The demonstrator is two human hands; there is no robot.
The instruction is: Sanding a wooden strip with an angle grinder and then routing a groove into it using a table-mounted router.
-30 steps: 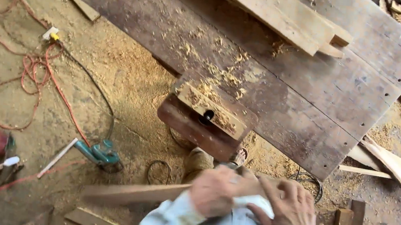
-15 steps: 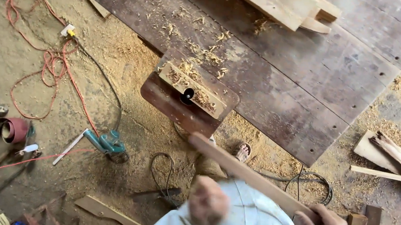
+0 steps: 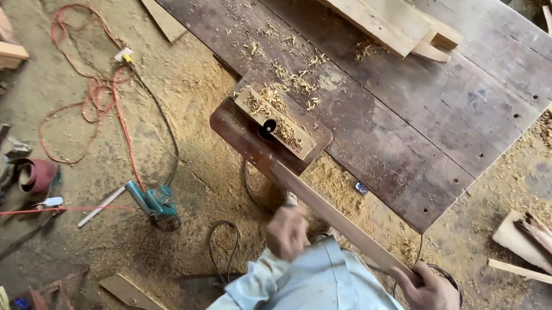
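The right hand (image 3: 435,296) is closed around the near end of a long wooden strip (image 3: 325,211), which slants up to the router plate (image 3: 272,128) at the near edge of the dark plank workbench (image 3: 423,122). The left hand (image 3: 287,231) hangs blurred just left of the strip; I cannot tell its grip. Left of the workbench lies open, sawdust-covered floor (image 3: 73,134) with an orange cable (image 3: 101,99) and a teal power tool (image 3: 155,200). Pale boards (image 3: 373,11) rest on the workbench's far side.
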